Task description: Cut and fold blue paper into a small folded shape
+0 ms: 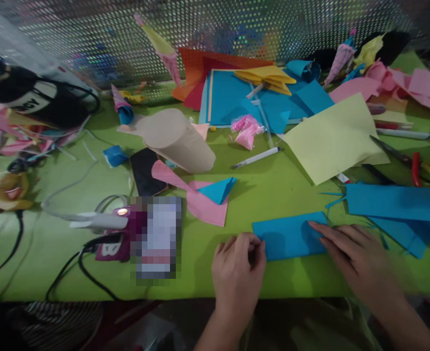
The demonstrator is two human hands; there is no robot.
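Lower centre, the left hand [238, 268] pinches a blue paper strip [288, 237], seemingly cut, not yet shaped; right hand [363, 258] rests atop, fingers outstretched

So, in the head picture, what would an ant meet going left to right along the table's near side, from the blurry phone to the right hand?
Blurry phone, left hand, blue paper, right hand.

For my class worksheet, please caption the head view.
Left hand and right hand touch opposite ends of blue paper on a cluttered green table.
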